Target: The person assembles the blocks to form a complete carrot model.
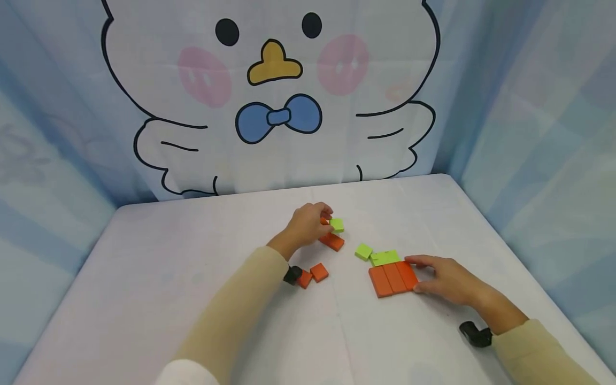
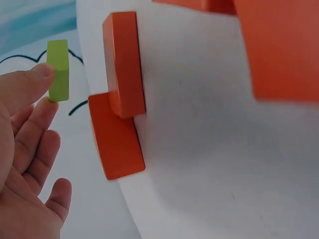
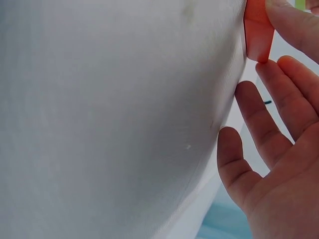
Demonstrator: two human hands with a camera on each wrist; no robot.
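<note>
In the head view my left hand (image 1: 307, 223) pinches a small light-green block (image 1: 338, 225) between thumb and fingertip. The left wrist view shows this green block (image 2: 59, 72) held off the table, with the other fingers loosely bent. Orange blocks (image 1: 333, 242) lie just under and beside that hand. My right hand (image 1: 452, 280) has thumb and fingertips at opposite ends of the rightmost orange block (image 1: 407, 275), pinching it. That block lies against two more orange blocks (image 1: 386, 280), side by side. A green piece (image 1: 385, 258) touches the row's far edge.
Another small green block (image 1: 363, 252) sits at the left corner of the green piece. Two small orange blocks (image 1: 320, 272) lie near the left wrist's black camera (image 1: 292, 275). The white table (image 1: 308, 342) meets a printed curtain (image 1: 279, 155) at its far edge.
</note>
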